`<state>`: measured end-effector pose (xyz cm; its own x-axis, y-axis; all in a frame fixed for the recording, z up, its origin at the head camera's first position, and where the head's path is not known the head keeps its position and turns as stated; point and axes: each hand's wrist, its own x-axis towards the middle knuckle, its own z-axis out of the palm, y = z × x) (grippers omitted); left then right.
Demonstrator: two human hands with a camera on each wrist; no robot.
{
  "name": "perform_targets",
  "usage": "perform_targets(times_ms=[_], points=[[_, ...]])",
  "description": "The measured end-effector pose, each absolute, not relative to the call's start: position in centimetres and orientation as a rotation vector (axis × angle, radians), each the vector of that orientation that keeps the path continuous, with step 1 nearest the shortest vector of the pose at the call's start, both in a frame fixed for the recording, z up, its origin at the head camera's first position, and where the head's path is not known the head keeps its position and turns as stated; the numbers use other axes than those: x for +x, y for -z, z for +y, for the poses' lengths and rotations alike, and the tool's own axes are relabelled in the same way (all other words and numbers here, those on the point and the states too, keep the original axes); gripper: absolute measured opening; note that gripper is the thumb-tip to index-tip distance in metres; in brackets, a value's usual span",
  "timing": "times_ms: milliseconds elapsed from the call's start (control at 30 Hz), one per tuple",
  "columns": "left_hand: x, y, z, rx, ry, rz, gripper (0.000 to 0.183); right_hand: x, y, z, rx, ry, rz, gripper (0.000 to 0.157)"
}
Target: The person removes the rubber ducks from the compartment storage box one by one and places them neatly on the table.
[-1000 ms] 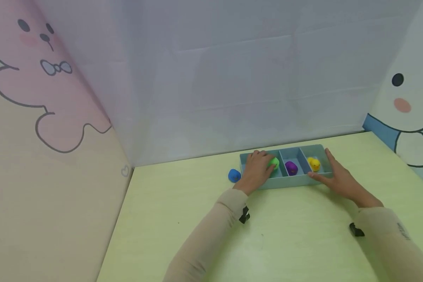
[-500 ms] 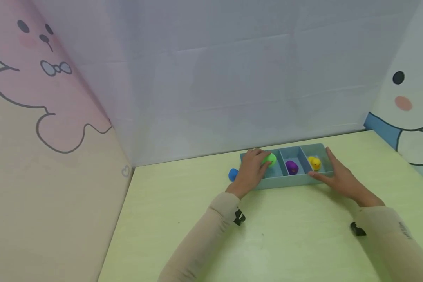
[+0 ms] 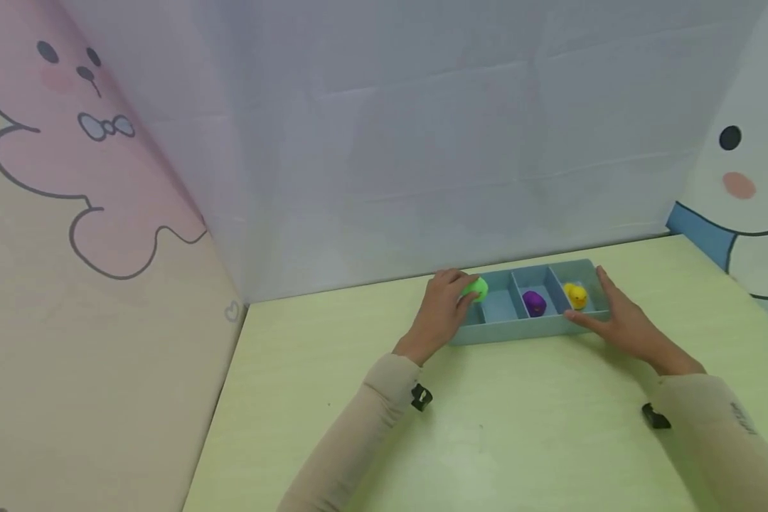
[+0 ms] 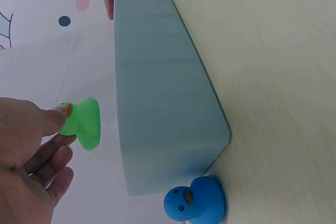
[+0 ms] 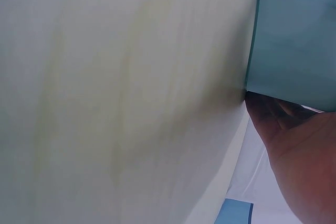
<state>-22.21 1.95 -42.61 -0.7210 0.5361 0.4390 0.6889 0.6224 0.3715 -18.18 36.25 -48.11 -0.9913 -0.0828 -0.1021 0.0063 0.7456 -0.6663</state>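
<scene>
Between thumb and fingers, my left hand (image 3: 436, 307) pinches a green toy duck (image 4: 86, 121). The duck is above the left end of a long grey-blue divided box (image 3: 518, 329), clear of the wall's top edge in the left wrist view. My right hand (image 3: 624, 323) holds the box's right end, thumb on the front rim and fingers along the end wall. A purple toy duck (image 3: 534, 304) sits in one compartment, and a yellow toy duck (image 3: 576, 296) in the rightmost one. Beside the box's left end, a blue toy duck (image 4: 202, 200) rests on the table, hidden in the head view.
The pale yellow-green table (image 3: 333, 441) ends at a grey cloth backdrop (image 3: 384, 156) close behind the box. A wall panel (image 3: 102, 341) with a pink cartoon animal borders the left, and another panel with a white cartoon (image 3: 704, 185) the right.
My left hand has lifted the green duck and carried it left, from its compartment to over the box's left end. The hand now covers the blue duck in the head view. My right hand stays put.
</scene>
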Motion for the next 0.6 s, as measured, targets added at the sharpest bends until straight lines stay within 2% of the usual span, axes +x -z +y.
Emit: perform_targets(times_ms=[600], points=[[-22.1,43.3,-1.4,-0.865,0.756,-2.611,0.033,-18.1,48.1,36.5,-0.074,1.082,2.8,0.115]])
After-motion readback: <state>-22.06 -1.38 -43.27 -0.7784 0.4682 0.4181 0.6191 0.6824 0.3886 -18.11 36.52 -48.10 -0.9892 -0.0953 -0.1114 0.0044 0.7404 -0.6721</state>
